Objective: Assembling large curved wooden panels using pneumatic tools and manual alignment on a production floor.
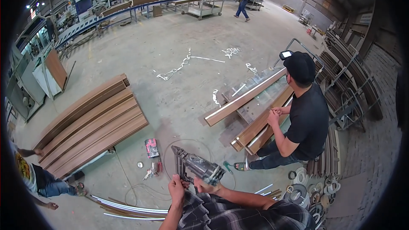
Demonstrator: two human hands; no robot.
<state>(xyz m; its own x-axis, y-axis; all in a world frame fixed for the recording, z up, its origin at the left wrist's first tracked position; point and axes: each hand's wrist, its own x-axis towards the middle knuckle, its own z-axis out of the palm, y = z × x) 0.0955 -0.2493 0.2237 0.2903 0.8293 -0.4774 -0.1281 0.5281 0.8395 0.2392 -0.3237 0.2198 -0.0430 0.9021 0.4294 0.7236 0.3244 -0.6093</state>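
In front of my body I hold a dark nail gun (200,167), its nose tilted up and to the left. My left hand (177,188) is closed on the low end of its long narrow magazine. My right hand (207,186) wraps around the handle, partly hidden behind the gun body. On the floor just beyond lie a red and black box (151,148) and a second air tool (151,171) with a red part. A thin air hose (132,191) loops over the floor around them.
Left, brown wooden profiles (91,125) lie on a low support, a person's hand on them. Right, a person in black (307,115) stands by a cart of profiles (247,98). Tape rolls (298,194) and long thin strips (128,206) lie nearby. Another person (244,2) walks far off.
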